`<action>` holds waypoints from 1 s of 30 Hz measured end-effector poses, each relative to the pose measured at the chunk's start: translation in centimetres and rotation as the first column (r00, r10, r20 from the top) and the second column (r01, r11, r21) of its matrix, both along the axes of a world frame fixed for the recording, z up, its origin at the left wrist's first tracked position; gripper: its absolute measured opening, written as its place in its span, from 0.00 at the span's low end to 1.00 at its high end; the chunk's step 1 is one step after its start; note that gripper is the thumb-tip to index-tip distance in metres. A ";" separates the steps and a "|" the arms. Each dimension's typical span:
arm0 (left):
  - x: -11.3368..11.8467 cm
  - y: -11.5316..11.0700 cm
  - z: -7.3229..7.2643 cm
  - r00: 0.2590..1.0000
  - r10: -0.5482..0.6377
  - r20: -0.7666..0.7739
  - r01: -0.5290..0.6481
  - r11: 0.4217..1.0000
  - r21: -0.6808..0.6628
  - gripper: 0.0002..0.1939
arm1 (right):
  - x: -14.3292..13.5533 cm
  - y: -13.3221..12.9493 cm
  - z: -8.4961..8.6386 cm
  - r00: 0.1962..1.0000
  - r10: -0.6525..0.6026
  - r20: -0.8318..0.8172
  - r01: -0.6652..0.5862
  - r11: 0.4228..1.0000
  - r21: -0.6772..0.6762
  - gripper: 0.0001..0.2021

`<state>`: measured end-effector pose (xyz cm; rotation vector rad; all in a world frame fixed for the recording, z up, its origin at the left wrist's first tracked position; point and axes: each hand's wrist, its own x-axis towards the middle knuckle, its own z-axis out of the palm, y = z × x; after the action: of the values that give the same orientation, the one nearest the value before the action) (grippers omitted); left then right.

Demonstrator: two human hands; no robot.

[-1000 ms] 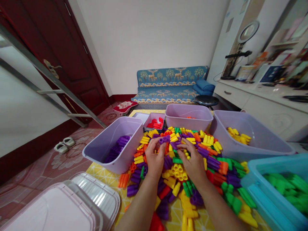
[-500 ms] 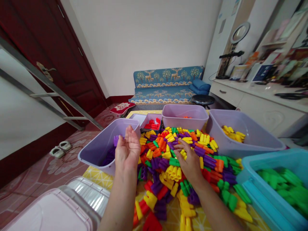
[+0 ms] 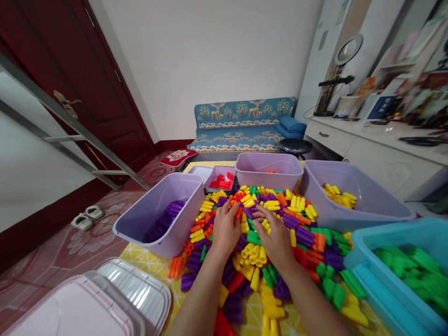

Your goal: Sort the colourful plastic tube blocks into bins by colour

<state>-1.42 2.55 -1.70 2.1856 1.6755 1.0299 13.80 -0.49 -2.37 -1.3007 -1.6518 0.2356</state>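
A mixed pile of plastic building blocks (image 3: 254, 252), shaped like joined tubes in yellow, purple, orange, red and green, covers the table's middle. My left hand (image 3: 226, 228) reaches over the pile's left centre, fingers apart, by some red and orange blocks (image 3: 239, 198). Beside it, my right hand (image 3: 275, 235) rests over the pile with bent, spread fingers, close to a purple block (image 3: 248, 213) and green blocks (image 3: 253, 237). Neither hand visibly holds a block; parts of the fingertips are hidden. Purple blocks (image 3: 168, 219) lie inside the lilac bin (image 3: 128, 228) at the left.
Around the pile stand a small box (image 3: 213, 175) of red blocks, a lilac bin (image 3: 269, 177) with orange ones, another lilac bin (image 3: 371, 196) with yellow ones, and a turquoise bin (image 3: 371, 275) with green ones. Clear and pink lids (image 3: 80, 308) lie front left.
My left hand has moved right and down from the lilac bin's edge to the pile. The purple block by it has left the hand. My right hand is nearly still.
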 end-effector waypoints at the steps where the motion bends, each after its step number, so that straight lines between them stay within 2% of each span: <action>1: 0.0 0.0 0.0 1.000 -0.002 -0.018 0.002 1.000 0.004 0.25 | 0.0 0.0 0.0 1.000 0.001 -0.002 -0.001 1.000 0.000 0.17; 6: -0.1 0.1 -0.1 0.995 0.004 0.095 -0.004 1.000 0.007 0.18 | -0.1 -0.1 0.0 1.000 0.001 0.000 -0.001 1.000 0.003 0.16; 10: -0.1 0.0 -0.1 0.951 -0.048 0.304 0.026 0.997 0.076 0.14 | 0.0 0.0 0.2 0.999 0.010 -0.034 -0.011 1.000 -0.023 0.16; 12: 0.0 0.0 0.0 0.869 -0.114 0.481 0.064 0.991 0.119 0.12 | 0.1 0.0 0.5 0.996 0.024 -0.091 -0.029 0.998 -0.047 0.16; 14: 0.1 -0.1 0.2 0.743 -0.184 0.643 0.128 0.983 0.134 0.10 | 0.1 0.0 0.9 0.988 0.045 -0.148 -0.055 0.996 -0.065 0.17; 16: 0.3 -0.2 0.2 0.629 -0.230 0.742 0.196 0.971 0.135 0.09 | 0.2 -0.2 1.4 0.983 0.074 -0.167 -0.088 0.993 -0.073 0.17; 18: 0.5 -0.4 0.1 0.573 -0.249 0.781 0.231 0.963 0.137 0.08 | 0.2 -0.3 1.7 0.981 0.118 -0.156 -0.130 0.989 -0.073 0.16; 20: 0.8 -0.5 0.0 0.575 -0.253 0.778 0.249 0.960 0.128 0.08 | 0.1 -0.4 2.0 0.978 0.165 -0.129 -0.175 0.982 -0.073 0.14; 22: 1.1 -0.7 -0.2 0.627 -0.253 0.736 0.255 0.960 0.113 0.08 | -0.1 -0.4 2.2 0.977 0.195 -0.082 -0.202 0.976 -0.085 0.14; 25: 1.1 -0.7 -0.2 0.702 -0.209 0.681 0.195 0.976 0.098 0.08 | -0.1 -0.5 2.8 0.983 0.185 0.015 -0.182 0.975 -0.125 0.16; 27: 1.0 -0.6 -0.2 0.678 -0.156 0.718 0.145 0.986 0.077 0.08 | 0.0 -0.8 3.4 0.981 0.178 0.080 -0.164 0.973 -0.161 0.22; 30: 0.6 -0.3 -0.3 0.599 -0.095 0.795 0.102 0.994 0.042 0.07 | 0.1 -1.2 4.0 0.951 0.224 0.215 -0.181 0.962 -0.205 0.30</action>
<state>-0.82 2.24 -1.97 1.3830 1.0882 1.6273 13.88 -1.72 1.66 -1.3343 -2.0108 0.3767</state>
